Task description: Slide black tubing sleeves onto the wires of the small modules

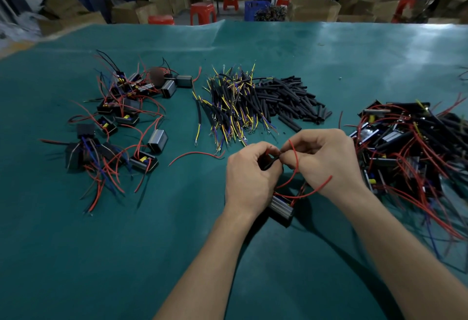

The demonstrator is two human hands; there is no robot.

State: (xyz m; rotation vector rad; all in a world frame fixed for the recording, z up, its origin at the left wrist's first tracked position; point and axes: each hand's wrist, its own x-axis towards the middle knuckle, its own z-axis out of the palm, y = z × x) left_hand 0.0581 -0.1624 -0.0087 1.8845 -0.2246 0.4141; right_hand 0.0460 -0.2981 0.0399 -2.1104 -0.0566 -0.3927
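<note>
While both hands meet over the green-covered bench (253,281), my left hand (249,175) has its fingers curled round a short black tubing sleeve (271,162), thumb and forefinger pinching it. My right hand (326,160) pinches a thin red wire (293,152) right at the sleeve's end; fingers of both hands nearly touching there. Can't tell whether the wire tip is inside the sleeve.

That red wire loops down to a small black box-shaped module with ribbed grey side (281,207), which sits below and between my wrists; whether it rests on the bench or hangs, can't tell. A second red lead (319,189) from it curves out under my right wrist.

Loose black tubing sleeves in a pile (288,97) lie beyond my hands, mid-bench. Just left of that pile, a heap of short yellow and purple wires with black sleeving (228,107). Far left: scattered cluster of small black modules with red and blue leads (119,122). Right edge: dense pile of more modules and red wires (410,147). One stray red wire (195,154) lies on the bench left of my left hand.

Red plastic stools (202,12) and cardboard boxes (314,9) beyond the bench.
</note>
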